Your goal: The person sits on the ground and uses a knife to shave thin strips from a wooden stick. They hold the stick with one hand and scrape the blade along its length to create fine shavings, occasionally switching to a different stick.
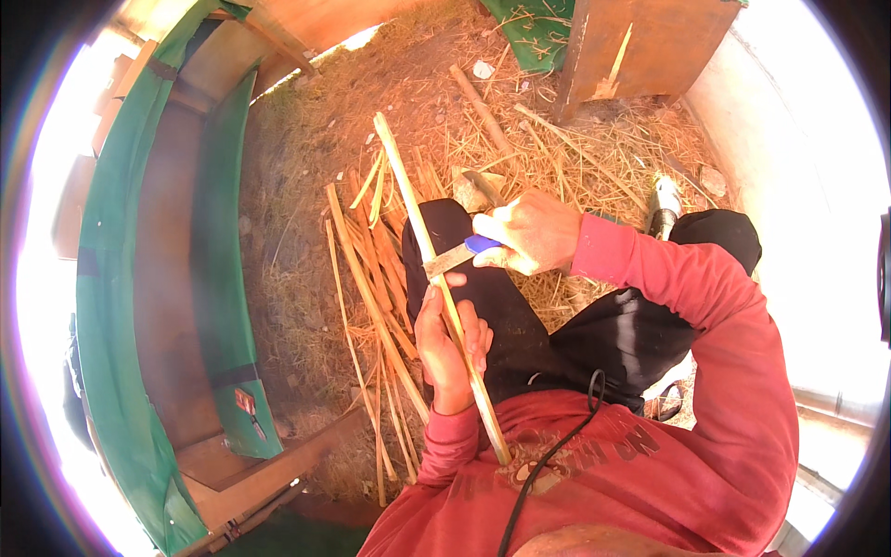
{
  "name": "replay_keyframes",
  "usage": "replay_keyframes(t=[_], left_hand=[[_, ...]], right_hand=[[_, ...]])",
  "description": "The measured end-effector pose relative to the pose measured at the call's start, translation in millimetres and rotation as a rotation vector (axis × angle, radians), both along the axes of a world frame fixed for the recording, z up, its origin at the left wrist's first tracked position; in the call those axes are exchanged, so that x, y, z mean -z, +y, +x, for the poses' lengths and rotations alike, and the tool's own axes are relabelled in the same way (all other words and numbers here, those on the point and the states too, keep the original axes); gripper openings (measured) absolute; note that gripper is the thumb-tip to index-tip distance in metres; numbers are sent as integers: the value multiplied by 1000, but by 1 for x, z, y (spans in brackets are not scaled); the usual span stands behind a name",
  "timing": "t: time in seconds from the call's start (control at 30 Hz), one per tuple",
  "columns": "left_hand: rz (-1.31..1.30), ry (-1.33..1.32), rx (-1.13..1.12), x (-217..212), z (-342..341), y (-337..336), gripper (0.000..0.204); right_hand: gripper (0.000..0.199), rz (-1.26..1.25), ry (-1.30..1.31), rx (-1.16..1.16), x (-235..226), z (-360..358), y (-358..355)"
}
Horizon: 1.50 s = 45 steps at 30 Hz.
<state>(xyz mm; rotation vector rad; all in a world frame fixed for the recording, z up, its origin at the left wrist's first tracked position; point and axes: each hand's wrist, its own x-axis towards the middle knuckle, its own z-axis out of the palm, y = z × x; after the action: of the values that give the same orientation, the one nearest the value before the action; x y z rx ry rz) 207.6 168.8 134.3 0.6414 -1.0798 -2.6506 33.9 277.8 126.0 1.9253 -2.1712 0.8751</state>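
Over lap (497, 320): left hand (445, 357) curled round pale strip (411, 204); right hand (534, 232) clenched on blue-handled knife (452, 259).

Two hands (534, 234) (442, 353), one knife (451, 260), one held strip (416, 215).

Left side: green sheeting (116, 232) runs top to bottom, curved by the lens; second green strip (220, 213) to its right, brown panel (162, 278) between.
Packet: small, reddish (244, 402), on the lower end of the second strip; print too small to tell.
Lower left: brown wooden plank (297, 450), set at a slant.
Ground: brown soil (297, 186) with dry grass.
Top right: brown wooden panel (659, 46), pale streak on its face; green cloth (534, 37) just left.
Scrap: white bit (483, 70) near the cloth.
Right: pale wall (780, 130), washed out; stone (713, 180) near its foot.
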Motion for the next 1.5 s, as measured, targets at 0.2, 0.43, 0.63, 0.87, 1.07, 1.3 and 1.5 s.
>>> replay_keyframes(t=[0.2, 0.43, 0.63, 0.87, 1.07, 1.3, 1.5], left_hand=[[-154, -23, 9, 4, 16, 3, 35], [-218, -82, 28, -4, 18, 15, 30], [-48, -72, -13, -2, 11, 12, 28], [-23, -23, -83, -5, 6, 0, 30], [-359, -110, -28, 8, -10, -8, 27], [-731, -181, -45, 11, -13, 3, 31], [-1136, -330, -1, 10, -19, -4, 34]], right_hand=[[33, -22, -32, -53, 3, 6, 0], [38, 52, -41, 102, 21, 33, -4], [28, -39, 157, 430, 90, -43, -20], [27, 67, -93, 937, -4, -119, 10], [34, 96, 11, 158, -8, 7, -11], [35, 68, -50, 182, 6, 21, -7], [36, 193, 176, 301, 31, 6, -16]])
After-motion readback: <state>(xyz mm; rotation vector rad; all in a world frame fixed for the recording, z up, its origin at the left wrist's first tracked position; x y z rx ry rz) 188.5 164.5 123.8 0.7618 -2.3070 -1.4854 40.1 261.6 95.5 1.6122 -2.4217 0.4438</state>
